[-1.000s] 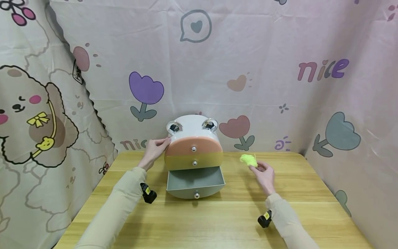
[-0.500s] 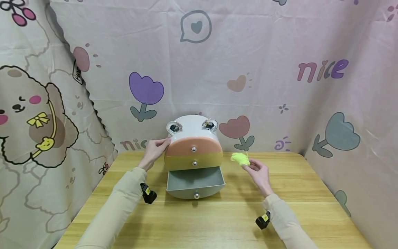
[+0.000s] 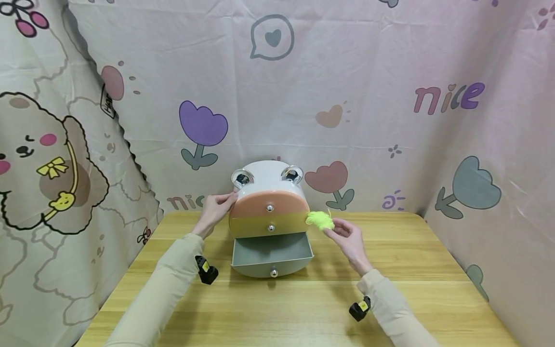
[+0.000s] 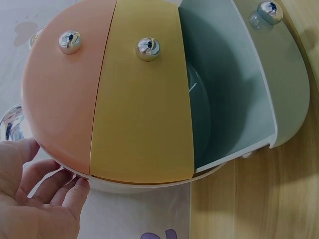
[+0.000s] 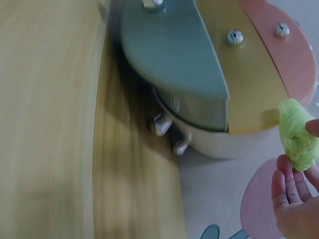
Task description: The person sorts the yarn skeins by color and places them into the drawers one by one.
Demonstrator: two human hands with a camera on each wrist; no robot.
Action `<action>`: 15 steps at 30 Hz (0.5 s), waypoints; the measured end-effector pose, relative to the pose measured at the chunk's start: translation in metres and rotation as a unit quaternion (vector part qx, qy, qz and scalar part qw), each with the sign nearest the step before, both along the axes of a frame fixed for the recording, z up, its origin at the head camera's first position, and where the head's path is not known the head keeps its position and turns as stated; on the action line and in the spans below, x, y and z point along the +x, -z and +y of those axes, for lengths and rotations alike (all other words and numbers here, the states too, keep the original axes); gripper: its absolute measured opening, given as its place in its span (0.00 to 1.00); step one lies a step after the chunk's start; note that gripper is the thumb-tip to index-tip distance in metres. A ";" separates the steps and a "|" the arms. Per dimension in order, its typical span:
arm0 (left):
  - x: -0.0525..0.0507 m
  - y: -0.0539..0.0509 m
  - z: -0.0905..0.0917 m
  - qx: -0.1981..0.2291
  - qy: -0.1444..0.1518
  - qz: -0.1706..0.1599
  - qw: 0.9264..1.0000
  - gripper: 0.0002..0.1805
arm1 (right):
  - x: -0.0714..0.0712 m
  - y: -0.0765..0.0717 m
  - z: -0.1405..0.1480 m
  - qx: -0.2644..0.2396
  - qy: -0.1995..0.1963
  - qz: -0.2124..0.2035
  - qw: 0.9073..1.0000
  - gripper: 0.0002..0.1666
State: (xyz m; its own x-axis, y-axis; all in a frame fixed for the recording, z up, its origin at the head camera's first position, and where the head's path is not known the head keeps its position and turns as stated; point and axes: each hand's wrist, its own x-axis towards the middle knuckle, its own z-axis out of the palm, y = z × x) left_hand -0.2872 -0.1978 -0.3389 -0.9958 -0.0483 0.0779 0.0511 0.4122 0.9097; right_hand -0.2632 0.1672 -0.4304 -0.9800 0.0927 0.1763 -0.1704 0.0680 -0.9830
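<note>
A small frog-shaped drawer cabinet (image 3: 270, 202) has a white top, two shiny eyes, and orange and yellow drawers pushed in. Its lowest, grey-green drawer (image 3: 273, 262) is pulled out, and no object shows inside in the head view. My left hand (image 3: 215, 212) rests its thumb and fingertips against the cabinet's upper left side; in the left wrist view the fingers (image 4: 76, 196) lie along the rim. Between thumb and fingers, my right hand (image 3: 351, 243) pinches a neon yellow-green bundle of yarn (image 3: 321, 220), just right of the yellow drawer. A loose strand sticks up from it.
The cabinet stands on a wooden table (image 3: 269, 313) near its back edge. A printed cloth (image 3: 368, 62) hangs behind and at both sides. The pulled-out drawer juts toward the front. Little metallic feet (image 5: 162, 124) show under the cabinet.
My right hand has moved left with the yarn, from out over the right of the table to beside the cabinet. My left hand and the drawers have stayed put.
</note>
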 end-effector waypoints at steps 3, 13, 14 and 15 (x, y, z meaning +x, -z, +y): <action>0.000 0.000 0.000 0.002 0.000 0.004 1.000 0.26 | 0.003 -0.004 -0.007 0.000 -0.018 0.006 1.000 0.27; 0.000 0.000 0.001 0.004 -0.003 0.004 1.000 0.26 | 0.008 -0.006 -0.022 0.008 -0.075 0.036 0.996 0.26; 0.000 0.000 0.001 0.004 -0.003 0.005 1.000 0.26 | 0.008 -0.006 -0.024 0.010 -0.084 0.037 0.996 0.26; 0.000 0.000 0.001 0.004 -0.003 0.005 1.000 0.25 | 0.009 -0.007 -0.025 0.013 -0.093 0.039 0.995 0.26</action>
State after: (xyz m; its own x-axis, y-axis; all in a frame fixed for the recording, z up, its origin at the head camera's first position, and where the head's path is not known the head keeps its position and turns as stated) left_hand -0.2868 -0.1971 -0.3385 -0.9946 -0.0549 0.0877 0.0580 0.4056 0.9122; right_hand -0.2538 0.1418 -0.4236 -0.9629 -0.0935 0.2530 -0.2586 0.0534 -0.9645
